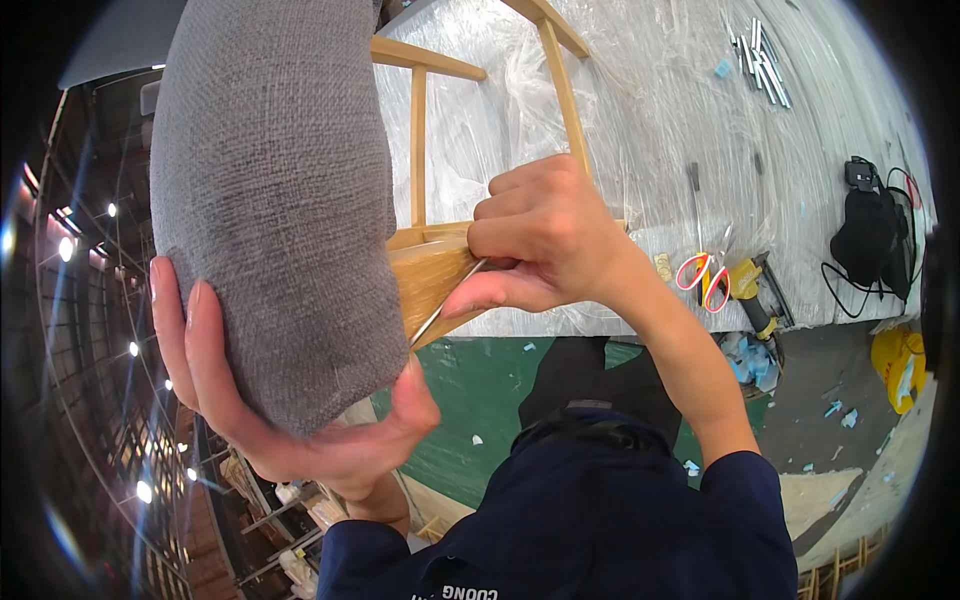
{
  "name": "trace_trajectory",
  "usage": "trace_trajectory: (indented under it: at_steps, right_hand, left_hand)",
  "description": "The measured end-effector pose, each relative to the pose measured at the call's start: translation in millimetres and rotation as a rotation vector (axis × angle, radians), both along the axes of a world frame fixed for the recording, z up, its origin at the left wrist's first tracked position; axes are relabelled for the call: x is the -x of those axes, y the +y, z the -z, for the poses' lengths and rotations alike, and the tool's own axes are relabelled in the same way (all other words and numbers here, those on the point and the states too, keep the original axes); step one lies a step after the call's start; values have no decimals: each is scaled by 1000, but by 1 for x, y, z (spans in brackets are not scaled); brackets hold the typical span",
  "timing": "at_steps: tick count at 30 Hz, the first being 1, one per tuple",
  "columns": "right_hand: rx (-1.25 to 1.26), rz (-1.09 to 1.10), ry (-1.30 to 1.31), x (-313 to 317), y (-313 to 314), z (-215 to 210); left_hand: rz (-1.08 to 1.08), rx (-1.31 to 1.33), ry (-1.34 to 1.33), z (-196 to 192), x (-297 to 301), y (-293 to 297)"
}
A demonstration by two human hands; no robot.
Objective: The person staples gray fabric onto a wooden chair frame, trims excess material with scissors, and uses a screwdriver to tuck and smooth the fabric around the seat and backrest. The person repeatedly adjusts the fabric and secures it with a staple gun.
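A thick pad covered in grey woven fabric (285, 200) fills the left side, joined to a light wooden frame (425, 275) with slim legs and bars. My left hand (340, 450) wraps round the pad's near end, fingers on its outer side and thumb at the corner by the wood. Against that wood, my right hand (555, 230) is closed in a pinch on a thin metal rod (430, 322). The rod slants down to the seam between fabric and wood, close to my left thumb. Its upper end is hidden in my right fist.
Plastic film covers the worktable (660, 120). On it lie red-handled scissors (704, 280), a yellow nail gun (748, 290), a screwdriver (697, 200), several metal rods (762, 65) and a black pouch with a cable (868, 240). A yellow container (897, 370) stands at the right; scraps litter the floor.
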State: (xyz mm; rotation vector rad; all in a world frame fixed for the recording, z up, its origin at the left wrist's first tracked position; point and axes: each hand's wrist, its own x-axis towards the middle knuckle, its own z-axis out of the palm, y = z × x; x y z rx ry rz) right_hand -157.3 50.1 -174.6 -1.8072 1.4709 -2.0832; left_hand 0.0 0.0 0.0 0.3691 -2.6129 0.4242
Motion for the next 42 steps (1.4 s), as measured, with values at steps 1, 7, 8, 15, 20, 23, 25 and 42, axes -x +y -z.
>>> trace_trajectory:
  at_steps: [1, 7, 8, 15, 20, 23, 25, 42]
  right_hand:
    - [-9, 4, -4, -1, 2, 0]
    - [-90, 18, -19, -12, 5, -8]
    - [-101, 26, -7, -12, 6, -10]
    - [-71, 51, -30, -17, 6, -25]
    - [-2, 87, -24, -15, 3, -16]
    - [-26, 146, 34, -17, 8, -16]
    - [-22, 156, 11, -16, 9, -6]
    - [-34, 88, -167, -13, 4, -19]
  left_hand:
    - [1, -9, 4, 1, 1, 2]
    - [13, -3, 3, -1, -2, -3]
    - [27, -9, 18, 1, -1, -4]
    - [77, 17, -15, -4, -2, -8]
    - [42, 16, 22, 2, 2, -1]
    - [33, -17, 62, 3, 3, -1]
    - [35, -35, 78, 2, 3, 1]
    - [-80, 86, 137, 11, 14, 13]
